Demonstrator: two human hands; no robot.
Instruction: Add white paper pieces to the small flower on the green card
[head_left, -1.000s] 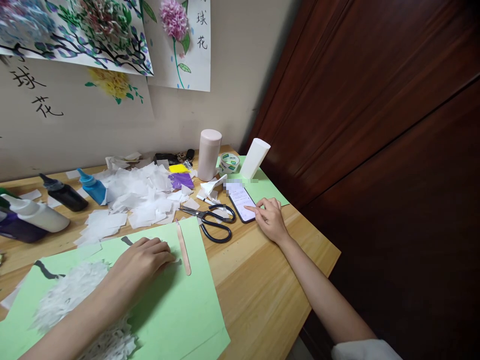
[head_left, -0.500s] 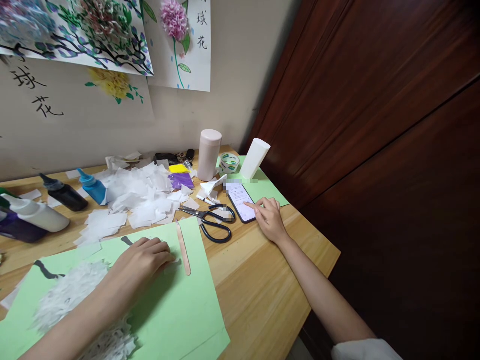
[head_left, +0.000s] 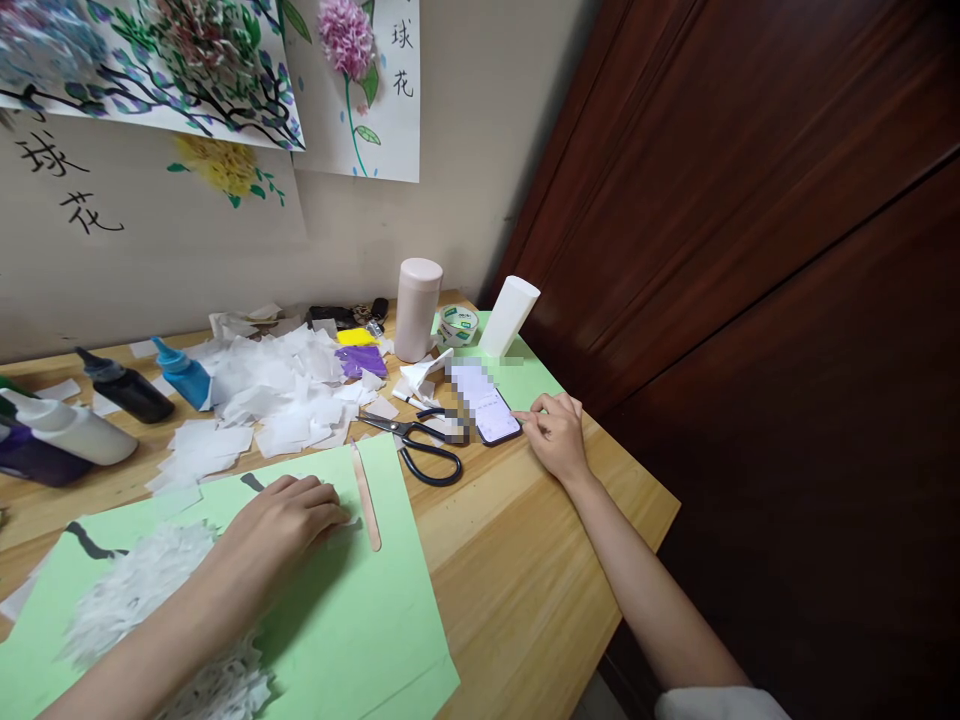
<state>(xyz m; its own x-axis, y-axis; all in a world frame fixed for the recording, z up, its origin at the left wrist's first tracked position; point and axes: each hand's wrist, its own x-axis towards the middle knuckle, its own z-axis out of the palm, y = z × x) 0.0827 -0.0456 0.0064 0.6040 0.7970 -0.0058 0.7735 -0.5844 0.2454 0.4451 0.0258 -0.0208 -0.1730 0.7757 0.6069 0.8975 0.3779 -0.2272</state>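
Observation:
My left hand point(head_left: 289, 520) rests on a green sheet of paper point(head_left: 390, 620), its fingers curled together around a small pale scrap of paper point(head_left: 351, 523) that pokes out at the fingertips. Under that forearm lies a fluffy white paper flower point(head_left: 142, 580), partly hidden. A flat wooden stick point(head_left: 366, 497) lies on the sheet just right of the fingers. My right hand point(head_left: 556, 437) is at the lower right edge of a phone point(head_left: 487, 405) with a lit screen. Its index finger points at the phone while the other fingers are bent, holding nothing.
Black-handled scissors point(head_left: 420, 440) lie left of the phone. Behind are a pile of white paper squares point(head_left: 285, 370), a pale cylindrical bottle point(head_left: 418, 310), a tape roll point(head_left: 458, 325) and a white tube point(head_left: 510, 315). Paint bottles point(head_left: 124, 385) stand or lie at left. Dark wooden panelling point(head_left: 787, 300) borders the right.
My right hand has drawn back to the right, from over the phone's screen to its edge. The screen's content differs. My left hand stays in place.

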